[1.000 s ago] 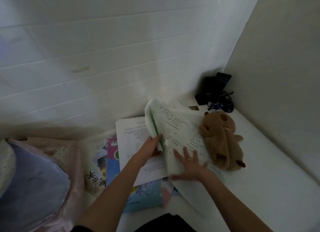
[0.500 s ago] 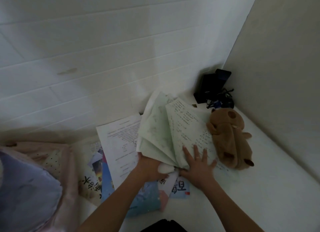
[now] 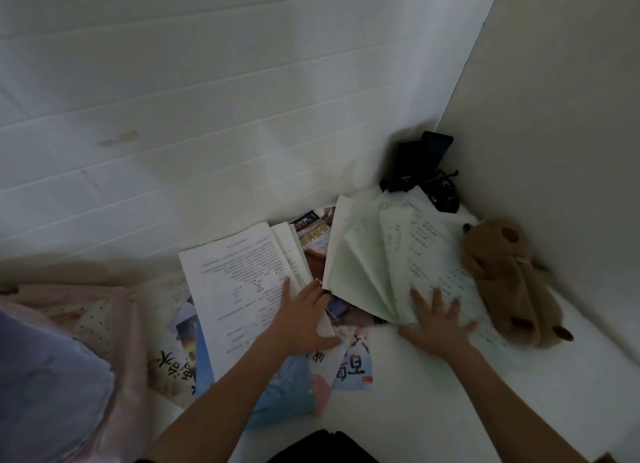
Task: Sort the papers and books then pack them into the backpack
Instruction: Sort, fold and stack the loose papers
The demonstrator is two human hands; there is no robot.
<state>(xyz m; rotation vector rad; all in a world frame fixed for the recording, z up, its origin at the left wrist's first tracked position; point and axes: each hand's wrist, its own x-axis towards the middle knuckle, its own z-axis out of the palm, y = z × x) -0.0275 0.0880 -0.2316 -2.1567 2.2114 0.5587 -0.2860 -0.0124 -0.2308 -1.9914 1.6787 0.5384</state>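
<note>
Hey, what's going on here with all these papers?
A person is sorting papers on a white surface. The left hand lies flat on a white printed sheet; the right hand presses down a fanned stack of pale green pages. Colourful books lie underneath, a brown plush toy alongside. Nothing looks packed yet.

Books under white sheet (image 3: 242, 289): I see only their edges.
Print on green pages (image 3: 367, 272): too small for me to read.
Lilac bundle (image 3: 41, 376): cut by left edge.
Dark gear (image 3: 415, 165) in corner: indistinct.
</note>
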